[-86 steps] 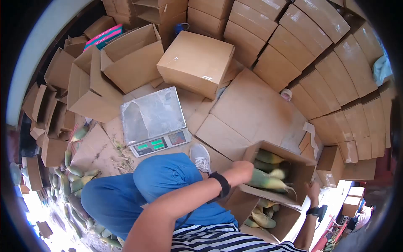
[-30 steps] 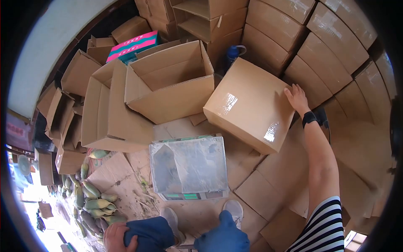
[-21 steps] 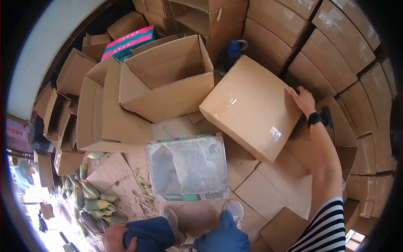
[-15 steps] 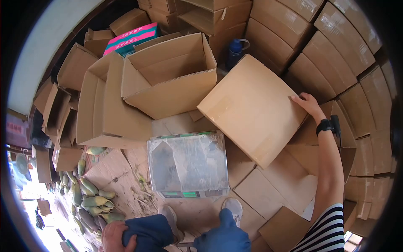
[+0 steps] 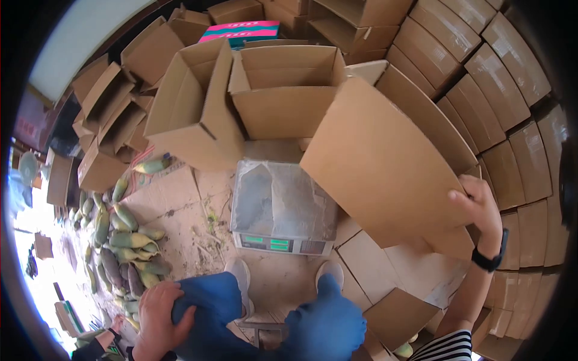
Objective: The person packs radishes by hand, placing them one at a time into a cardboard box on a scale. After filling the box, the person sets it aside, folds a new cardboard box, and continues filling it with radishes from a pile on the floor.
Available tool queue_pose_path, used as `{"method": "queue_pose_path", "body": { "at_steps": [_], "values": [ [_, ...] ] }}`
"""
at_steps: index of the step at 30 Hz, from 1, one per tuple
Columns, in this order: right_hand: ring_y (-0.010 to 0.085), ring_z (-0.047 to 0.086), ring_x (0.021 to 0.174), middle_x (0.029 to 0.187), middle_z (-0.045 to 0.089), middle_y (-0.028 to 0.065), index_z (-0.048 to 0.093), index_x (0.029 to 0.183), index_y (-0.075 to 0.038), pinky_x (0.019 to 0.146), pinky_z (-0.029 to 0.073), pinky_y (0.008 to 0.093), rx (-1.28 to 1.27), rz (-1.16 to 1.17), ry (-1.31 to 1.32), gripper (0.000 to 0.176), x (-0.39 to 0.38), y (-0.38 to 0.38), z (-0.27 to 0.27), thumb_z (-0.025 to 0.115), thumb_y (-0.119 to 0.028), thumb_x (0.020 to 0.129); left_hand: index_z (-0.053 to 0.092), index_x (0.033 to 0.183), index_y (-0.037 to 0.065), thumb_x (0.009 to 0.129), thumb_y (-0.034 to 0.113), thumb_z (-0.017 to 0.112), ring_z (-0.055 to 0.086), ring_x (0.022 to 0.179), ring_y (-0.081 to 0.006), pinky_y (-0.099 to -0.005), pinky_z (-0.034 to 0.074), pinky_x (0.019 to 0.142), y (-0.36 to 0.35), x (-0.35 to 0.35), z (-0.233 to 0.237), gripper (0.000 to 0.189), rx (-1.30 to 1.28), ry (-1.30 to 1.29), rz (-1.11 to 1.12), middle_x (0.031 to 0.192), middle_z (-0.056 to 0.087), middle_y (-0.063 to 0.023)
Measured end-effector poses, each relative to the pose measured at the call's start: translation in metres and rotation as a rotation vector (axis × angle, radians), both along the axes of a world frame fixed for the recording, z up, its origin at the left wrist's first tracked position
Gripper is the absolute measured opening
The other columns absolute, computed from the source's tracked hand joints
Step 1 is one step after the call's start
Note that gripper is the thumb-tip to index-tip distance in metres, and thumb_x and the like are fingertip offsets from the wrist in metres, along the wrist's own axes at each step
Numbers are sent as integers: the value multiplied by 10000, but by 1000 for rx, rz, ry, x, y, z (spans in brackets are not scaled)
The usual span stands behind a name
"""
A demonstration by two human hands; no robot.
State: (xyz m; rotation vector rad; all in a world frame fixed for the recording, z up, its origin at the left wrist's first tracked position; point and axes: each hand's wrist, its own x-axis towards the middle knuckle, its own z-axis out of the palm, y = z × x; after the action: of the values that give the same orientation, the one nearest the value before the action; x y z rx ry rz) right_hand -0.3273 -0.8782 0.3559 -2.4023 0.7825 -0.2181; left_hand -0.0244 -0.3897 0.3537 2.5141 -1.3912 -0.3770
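My right hand (image 5: pixel 478 207) grips the edge of an open cardboard box (image 5: pixel 385 162), thumb on the outer wall and fingers over the rim. The box is tilted, its opening turned away to the upper right, and its near corner hangs beside the digital scale (image 5: pixel 286 201). A dusty, cloudy cover lies over the scale's platform, and green figures glow on its front. My left hand (image 5: pixel 159 316) rests on my left knee (image 5: pixel 208 301), fingers loosely spread and holding nothing.
Two open cardboard boxes (image 5: pixel 292 111) stand behind the scale. Long green radishes (image 5: pixel 129 240) lie heaped at the left. Stacked cartons (image 5: pixel 494 78) wall the right side. A pink-and-teal box (image 5: pixel 241 31) sits at the back. Another person's hand (image 5: pixel 114 328) shows at lower left.
My right hand has swung the box from lying closed-side up to tilted, showing its opening, and moved lower. The view has shifted. My left hand stays on the knee.
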Motion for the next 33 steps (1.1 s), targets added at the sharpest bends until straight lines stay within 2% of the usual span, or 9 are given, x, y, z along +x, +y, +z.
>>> {"method": "queue_pose_path", "body": {
  "at_steps": [2,4,6,12,25,28,30,31,33],
  "values": [
    [247,292,577,631,306,109,364,661,43,514,270,374,-102,57,-22,494,17,55,29,732,-247,820,589,976,29,720,163,740,601,949,-369,-458,462,845,9,-2,5,325,-27,-15,23,1015,629,-166],
    [304,456,574,642,425,130,511,672,-4,499,363,402,-288,236,9,299,38,94,33,762,-146,751,598,959,28,725,168,738,602,928,-369,-455,466,845,17,-4,5,307,-63,-8,58,994,629,-162],
    [278,585,662,711,520,96,613,780,-51,566,485,390,-445,376,-35,195,61,125,9,753,-185,759,612,947,30,727,178,740,604,927,-366,-445,471,843,24,-5,3,294,-123,-8,71,977,636,-158],
    [244,587,684,715,521,61,625,770,-82,601,496,363,-476,674,-128,181,100,158,-60,723,-231,802,628,922,29,725,177,744,610,902,-367,-441,482,823,53,-5,3,272,-229,-35,63,933,647,-153],
    [273,614,749,791,560,74,638,831,-67,669,519,389,-437,607,14,290,104,168,-63,649,-353,879,624,908,10,743,155,731,624,875,-364,-413,497,788,83,1,4,244,-280,-1,106,917,644,-163],
    [306,615,885,918,596,128,654,1001,-46,793,512,416,-487,526,81,387,108,180,-47,635,-415,887,619,890,24,741,180,738,615,843,-348,-422,490,760,88,4,0,246,-317,-10,105,878,642,-148],
    [347,577,1056,1129,589,187,601,1201,-39,926,472,431,-456,375,-132,482,103,198,-29,610,-423,910,620,892,26,740,185,743,618,840,-347,-419,494,760,94,5,-2,253,-341,-24,98,881,644,-145],
    [347,577,1056,1129,589,187,601,1201,-39,926,472,431,-458,373,-129,482,100,212,-16,610,-423,910,620,892,26,740,185,743,618,840,-347,-419,494,760,96,6,-3,253,-344,-21,95,881,644,-145],
    [373,521,1187,1307,533,197,539,1307,-36,1012,429,432,-333,276,-302,515,89,241,5,571,-395,940,621,887,24,740,187,744,620,835,-351,-421,496,759,99,6,-4,251,-363,-24,126,876,646,-144]
  ]
}}
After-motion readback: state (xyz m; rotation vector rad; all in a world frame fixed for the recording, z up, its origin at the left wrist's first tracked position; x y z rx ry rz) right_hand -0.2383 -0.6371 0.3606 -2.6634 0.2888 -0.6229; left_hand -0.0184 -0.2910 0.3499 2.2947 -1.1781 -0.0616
